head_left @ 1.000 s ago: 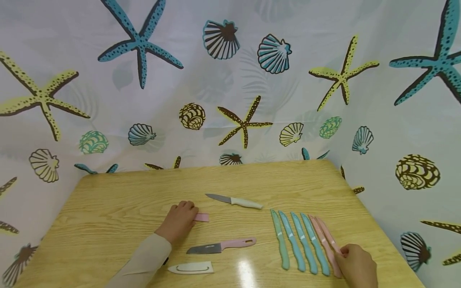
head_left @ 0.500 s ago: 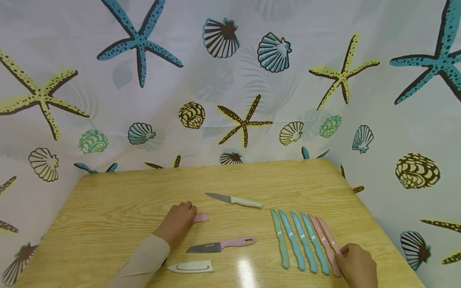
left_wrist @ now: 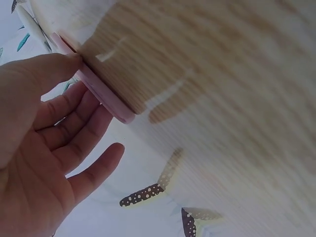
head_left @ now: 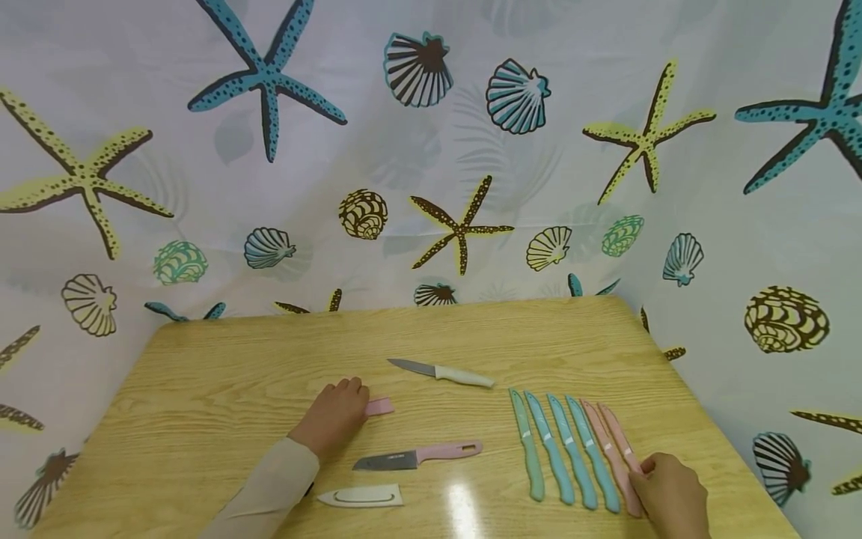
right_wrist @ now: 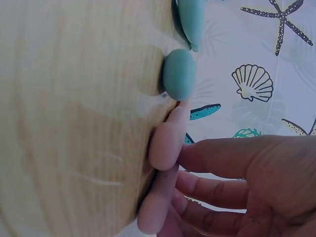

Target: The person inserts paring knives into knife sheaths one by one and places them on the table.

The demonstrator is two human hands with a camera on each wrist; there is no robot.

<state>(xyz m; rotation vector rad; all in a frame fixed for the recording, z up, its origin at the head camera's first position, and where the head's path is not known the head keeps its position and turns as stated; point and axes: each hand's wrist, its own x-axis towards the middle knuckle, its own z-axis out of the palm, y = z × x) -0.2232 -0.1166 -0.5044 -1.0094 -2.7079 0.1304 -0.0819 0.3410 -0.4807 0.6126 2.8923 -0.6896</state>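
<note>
My left hand (head_left: 337,415) pinches a flat pink knife sheath (head_left: 380,406) on the table; in the left wrist view the thumb lies on one side of the sheath (left_wrist: 106,94) and fingers on the other. At the right, my right hand (head_left: 670,494) holds the handle of the outermost pink knife (head_left: 617,433). The thumb reaches close to the neighbouring pink knife (head_left: 609,453), whose handle (right_wrist: 166,145) shows in the right wrist view. Beside these lie three blue knives (head_left: 573,449) and a green knife (head_left: 528,449), side by side in a row.
A pink-handled knife with a dark blade (head_left: 417,455) lies mid-table, and a white sheath (head_left: 362,495) lies nearer. Farther back is a white-handled knife (head_left: 463,376). The wooden table (head_left: 236,374) meets a shell-patterned cloth (head_left: 303,150) behind and at the sides.
</note>
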